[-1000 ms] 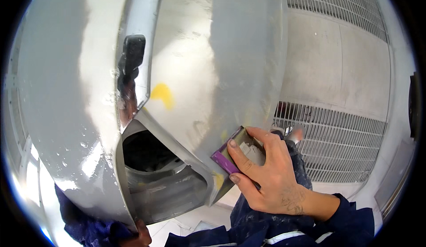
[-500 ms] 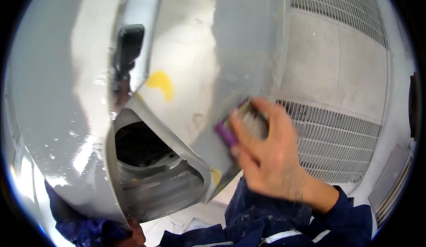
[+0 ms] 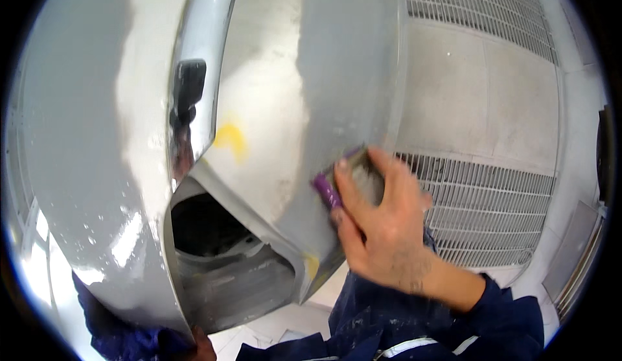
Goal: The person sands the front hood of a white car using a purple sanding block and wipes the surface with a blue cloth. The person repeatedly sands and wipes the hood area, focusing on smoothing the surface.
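The right hand [image 3: 387,213] grips a sanding block [image 3: 328,191] with a purple edge between thumb and fingers, against the grey-primed right side of a car body panel [image 3: 272,56], to the right of a dark opening [image 3: 210,228]. A yellow patch [image 3: 232,142] marks bare metal above. The left hand [image 3: 204,347] shows partly at the bodywork's lower edge; its grip cannot be told.

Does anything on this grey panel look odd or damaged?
Yes: the grey panel has a yellow patch above the opening and a smaller one beside the opening's lower right corner, odd against the grey and pale surface. Damage is unclear.
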Available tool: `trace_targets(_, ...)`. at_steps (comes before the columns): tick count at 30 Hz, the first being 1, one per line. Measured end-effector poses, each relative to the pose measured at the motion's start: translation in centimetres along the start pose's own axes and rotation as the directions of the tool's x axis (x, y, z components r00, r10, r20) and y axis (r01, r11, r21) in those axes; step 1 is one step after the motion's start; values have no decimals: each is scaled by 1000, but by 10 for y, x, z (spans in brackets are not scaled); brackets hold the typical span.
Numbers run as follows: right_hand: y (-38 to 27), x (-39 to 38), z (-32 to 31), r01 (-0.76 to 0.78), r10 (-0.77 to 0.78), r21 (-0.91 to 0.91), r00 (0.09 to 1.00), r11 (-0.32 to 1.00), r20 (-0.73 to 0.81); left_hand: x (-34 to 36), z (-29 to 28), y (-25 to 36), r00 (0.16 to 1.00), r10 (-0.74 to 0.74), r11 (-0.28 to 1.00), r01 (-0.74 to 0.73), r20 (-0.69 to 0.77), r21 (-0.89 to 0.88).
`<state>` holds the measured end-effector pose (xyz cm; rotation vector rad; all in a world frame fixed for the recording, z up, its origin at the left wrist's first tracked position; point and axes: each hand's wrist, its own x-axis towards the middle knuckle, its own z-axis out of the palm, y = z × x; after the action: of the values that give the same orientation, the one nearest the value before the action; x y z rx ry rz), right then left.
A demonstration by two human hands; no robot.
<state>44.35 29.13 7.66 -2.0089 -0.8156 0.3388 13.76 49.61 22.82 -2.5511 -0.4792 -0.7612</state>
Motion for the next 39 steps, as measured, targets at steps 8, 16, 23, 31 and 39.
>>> trace_targets(8, -5, 1, 1, 54, -59, 179, 998, 982, 23, -1, 10, -1, 1000, -8, 1000, 8, -15, -8)
trace_targets(16, -5, 1, 5, 173, -168, 208, 985, 963, -44, 2, 6, 0, 1000, 3, 1000, -3, -5, -5)
trace_targets(23, -16, -11, 2, 143, -146, 283, 989, 948, -11, 4, 8, -1, 1000, 7, 1000, -7, -3, -17)
trace_targets(31, -21, -14, 0, 101, -107, 238, 994, 966, 14, 1, 10, -3, 1000, -1, 999, 0, -12, -36)
trace_targets(39, -19, -12, -6, 110, -119, 269, 993, 957, 15, 6, -1, -2, 1000, 13, 1000, -13, -2, -26)
